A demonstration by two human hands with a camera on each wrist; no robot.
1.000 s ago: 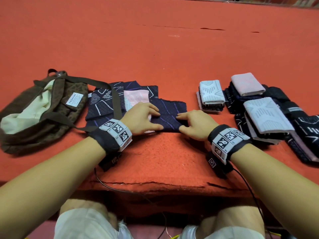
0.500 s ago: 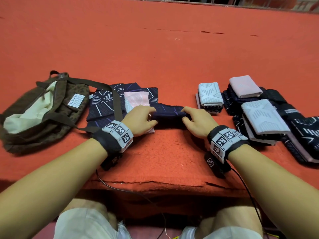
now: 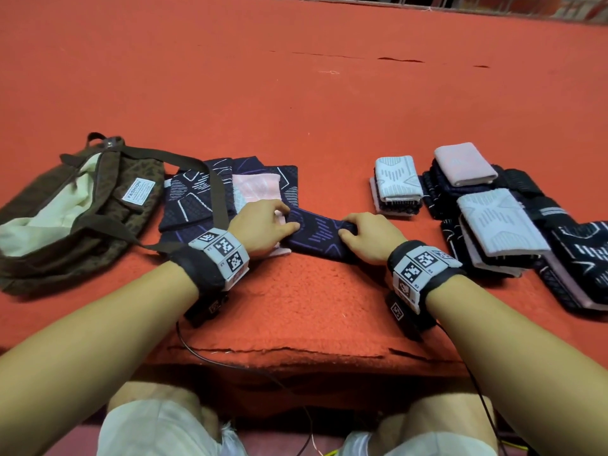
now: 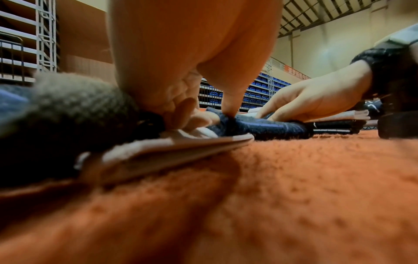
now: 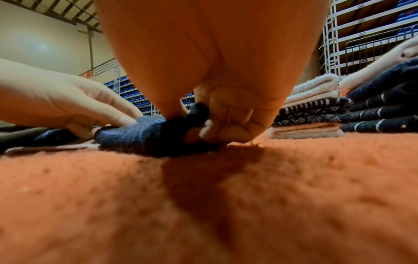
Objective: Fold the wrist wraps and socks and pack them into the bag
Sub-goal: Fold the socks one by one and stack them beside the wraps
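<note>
- We've got both hands on one navy sock (image 3: 317,236), a knit piece with thin purple lines, lying flat-ish on the fuzzy orange worktop (image 3: 296,93) right between our wrists.
- Our left hand (image 3: 260,230) pinches the sock's left end: thumb pressed down on top, the other fingers curled in under the edge, per the left wrist view (image 4: 228,117).
- Our right hand (image 3: 370,236) grips the right end, fingers curled round a bunched dark fold of it (image 5: 196,114).
- Under our left hand and just beyond it there's a loose pile of flat pieces (image 3: 204,195): navy knit with white line patterns plus one pale pink terry-looking piece on top.
- Further left of that hand sits the bag (image 3: 75,209), soft brown fabric with a cream lining showing at the open mouth, a white sewn label, and a brown webbing strap (image 3: 217,192) draped across the pile.
- Right of our right hand, a small folded stack (image 3: 398,184), ribbed white piece on top of dark ones, squared off like a brick.
- Beyond that, further right, a bigger heap of folded rectangles (image 3: 500,222): pink and white on top, black-and-white patterned knits underneath, some overlapping.
</note>
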